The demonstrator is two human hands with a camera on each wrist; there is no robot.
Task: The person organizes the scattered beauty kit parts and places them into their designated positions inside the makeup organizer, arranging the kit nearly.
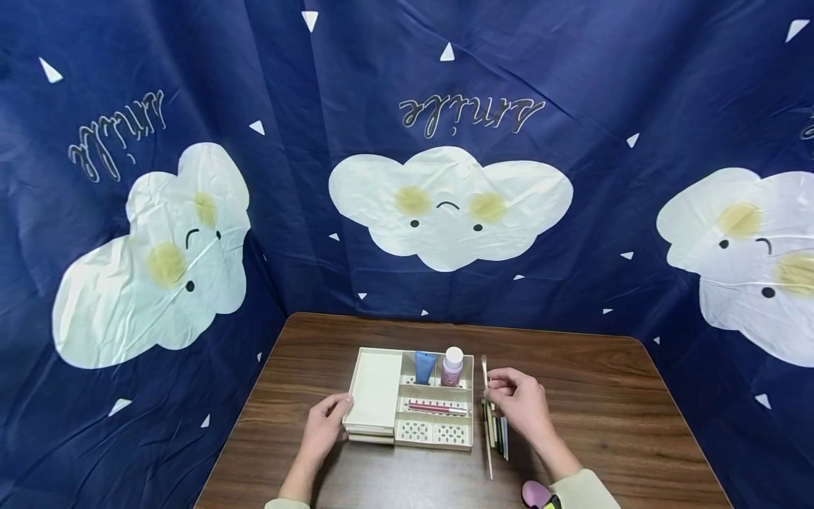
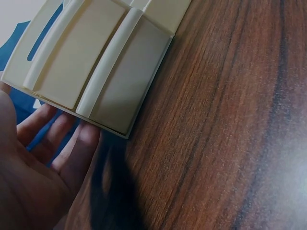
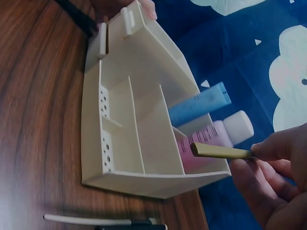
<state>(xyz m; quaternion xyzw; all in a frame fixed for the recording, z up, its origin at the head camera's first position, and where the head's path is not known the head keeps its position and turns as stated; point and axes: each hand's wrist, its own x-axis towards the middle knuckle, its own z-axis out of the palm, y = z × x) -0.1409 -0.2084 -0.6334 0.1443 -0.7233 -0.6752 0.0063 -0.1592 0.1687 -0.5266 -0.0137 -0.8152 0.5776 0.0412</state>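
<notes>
A cream desk organizer (image 1: 375, 389) with compartments and drawers stands on the table. My left hand (image 1: 327, 420) grips its left side near the front corner; in the left wrist view the fingers (image 2: 72, 143) curl against its edge beside the drawer fronts. In the right wrist view my right hand (image 3: 273, 177) pinches a slim gold-coloured stick (image 3: 220, 151), which overlaps the organizer there; its kind cannot be told. From the head view, the right hand (image 1: 518, 403) is just right of the organizer, over several slim sticks (image 1: 499, 438) and a long thin brush (image 1: 485, 367).
A blue tube (image 1: 424, 367) and a pink bottle (image 1: 452, 367) with a white cap stand in the organizer's back compartments. A red pen-like stick (image 1: 437, 408) lies in the middle one. Near the right sleeve is a purple rounded thing (image 1: 536, 493). Blue curtains (image 1: 292, 212) enclose the table.
</notes>
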